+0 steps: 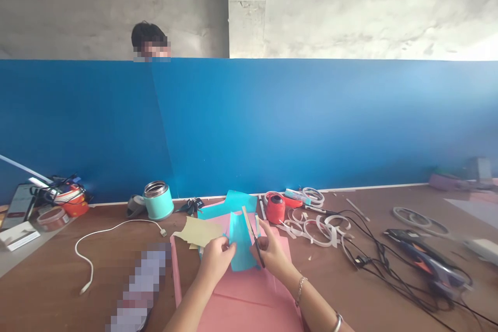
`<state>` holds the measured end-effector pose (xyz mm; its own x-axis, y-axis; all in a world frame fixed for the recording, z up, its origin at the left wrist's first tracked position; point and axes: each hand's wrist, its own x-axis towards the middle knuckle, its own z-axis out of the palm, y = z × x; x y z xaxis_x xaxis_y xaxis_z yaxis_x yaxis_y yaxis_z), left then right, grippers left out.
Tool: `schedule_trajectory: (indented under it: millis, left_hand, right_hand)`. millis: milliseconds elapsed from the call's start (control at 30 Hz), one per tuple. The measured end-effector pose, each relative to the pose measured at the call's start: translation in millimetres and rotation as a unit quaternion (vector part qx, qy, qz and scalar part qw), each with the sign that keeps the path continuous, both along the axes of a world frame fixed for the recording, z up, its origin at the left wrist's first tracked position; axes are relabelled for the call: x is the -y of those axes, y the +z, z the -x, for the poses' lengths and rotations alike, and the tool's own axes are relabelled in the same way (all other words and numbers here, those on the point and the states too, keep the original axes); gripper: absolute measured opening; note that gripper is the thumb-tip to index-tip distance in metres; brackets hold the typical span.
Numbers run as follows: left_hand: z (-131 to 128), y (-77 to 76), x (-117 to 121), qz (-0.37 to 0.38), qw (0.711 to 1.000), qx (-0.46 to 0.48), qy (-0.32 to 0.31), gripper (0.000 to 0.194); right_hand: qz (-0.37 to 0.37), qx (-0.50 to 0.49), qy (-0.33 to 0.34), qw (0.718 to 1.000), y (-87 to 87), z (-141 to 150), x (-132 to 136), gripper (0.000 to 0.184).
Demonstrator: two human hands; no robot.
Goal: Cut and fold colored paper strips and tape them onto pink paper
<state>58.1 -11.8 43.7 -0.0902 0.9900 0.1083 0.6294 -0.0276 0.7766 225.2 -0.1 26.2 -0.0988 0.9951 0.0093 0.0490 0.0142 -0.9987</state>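
Paper, a rectangular turquoise sheet [239,251], sits at lower centre of the frame above large pink paper sheets [249,317], pinched in the left hand [216,258]. The right hand [273,255] grips slim, dark-handled, apparently metal scissors [258,250] at its right edge. Cutting seems in hand; the next move calls for a taut sheet and aligned blades.

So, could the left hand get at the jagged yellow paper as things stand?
Probably yes: the left hand is close beside the jagged yellow paper, nothing visible between, though it would likely have to release the rectangular blue paper first.
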Motion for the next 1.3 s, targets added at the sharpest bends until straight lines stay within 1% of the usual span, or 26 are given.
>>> schedule_trajectory:
  millis: [67, 100, 167, 200, 233, 267, 333, 400, 467, 500, 533, 600, 667, 700, 800, 900, 967, 1033, 1167, 1233, 1300]
  left_hand:
    - [4, 1.7, 0, -0.002, 0.998, -0.029, 0.051, 0.031]
    - [8, 3.1, 0, -0.009, 0.996, -0.046, 0.081, 0.027]
    - [19, 5.0, -2, -0.038, 0.987, -0.085, 0.133, 0.025]
    - [25, 4.7, -4, -0.064, 0.981, -0.107, 0.148, 0.024]
    - [32, 3.4, -6, -0.092, 0.974, -0.139, 0.150, 0.023]
    - [37, 1.1, -9, -0.101, 0.968, -0.169, 0.155, 0.020]
    - [47, -5.9, -15, -0.080, 0.961, -0.194, 0.179, 0.016]
    - [51, -13.1, -20, -0.066, 0.954, -0.204, 0.209, 0.028]
    - [50, -17.7, -22, -0.100, 0.942, -0.219, 0.233, 0.041]
    - [48, -18.6, -21, -0.131, 0.938, -0.227, 0.225, 0.044]
    - [44, -18.9, -20, -0.164, 0.937, -0.232, 0.202, 0.044]
    - [38, -18.5, -18, -0.199, 0.942, -0.239, 0.124, 0.040]
    - [33, -19.0, -15, -0.179, 0.951, -0.246, 0.059, 0.039]
    - [32, -20.1, -15, -0.155, 0.954, -0.252, 0.041, 0.039]
    - [36, -24.9, -17, -0.068, 0.962, -0.263, 0.028, 0.043]
    - [43, -27.5, -20, -0.015, 0.971, -0.237, 0.030, 0.041]
    - [45, -26.9, -21, -0.006, 0.975, -0.221, 0.028, 0.039]
    - [45, -26.0, -20, -0.002, 0.974, -0.224, 0.014, 0.040]
    - [40, -25.3, -18, -0.015, 0.970, -0.243, -0.027, 0.037]
    - [39, -25.0, -18, -0.030, 0.971, -0.237, -0.029, 0.035]
    - [39, -24.4, -19, -0.042, 0.972, -0.230, -0.017, 0.032]
  right_hand:
    - [-0.012, 0.060, -0.002, 0.998, -0.3, -2, -1, 0.070]
    - [-0.020, 0.106, -0.003, 0.994, 0.0, -4, -1, 0.064]
    - [-0.031, 0.218, -0.030, 0.975, 2.0, -9, -2, 0.055]
    - [-0.038, 0.269, -0.044, 0.962, 3.5, -11, -2, 0.055]
    - [-0.046, 0.311, -0.059, 0.948, 5.2, -12, -2, 0.056]
    - [-0.054, 0.341, -0.071, 0.936, 7.0, -13, -1, 0.057]
    - [-0.064, 0.374, -0.082, 0.921, 10.2, -13, 1, 0.053]
    - [-0.068, 0.387, -0.074, 0.917, 11.8, -13, 2, 0.040]
    - [-0.072, 0.390, -0.074, 0.915, 11.4, -14, 1, 0.025]
    - [-0.075, 0.394, -0.084, 0.912, 10.6, -14, -1, 0.018]
    - [-0.079, 0.399, -0.098, 0.908, 9.7, -16, -2, 0.014]
    - [-0.082, 0.416, -0.126, 0.897, 8.4, -19, -7, 0.018]
    - [-0.077, 0.438, -0.141, 0.884, 8.6, -24, -11, 0.023]
    - [-0.071, 0.449, -0.143, 0.879, 9.1, -27, -12, 0.024]
    - [-0.055, 0.480, -0.142, 0.864, 11.3, -35, -15, 0.020]
    - [-0.053, 0.494, -0.134, 0.857, 11.9, -40, -15, 0.012]
    - [-0.049, 0.503, -0.132, 0.853, 11.9, -42, -15, 0.008]
    - [-0.037, 0.514, -0.131, 0.847, 12.4, -43, -14, 0.007]
    - [0.000, 0.539, -0.123, 0.833, 13.5, -44, -14, 0.012]
    - [0.012, 0.545, -0.123, 0.829, 12.9, -45, -14, 0.015]
    - [0.008, 0.544, -0.126, 0.830, 11.8, -46, -15, 0.016]
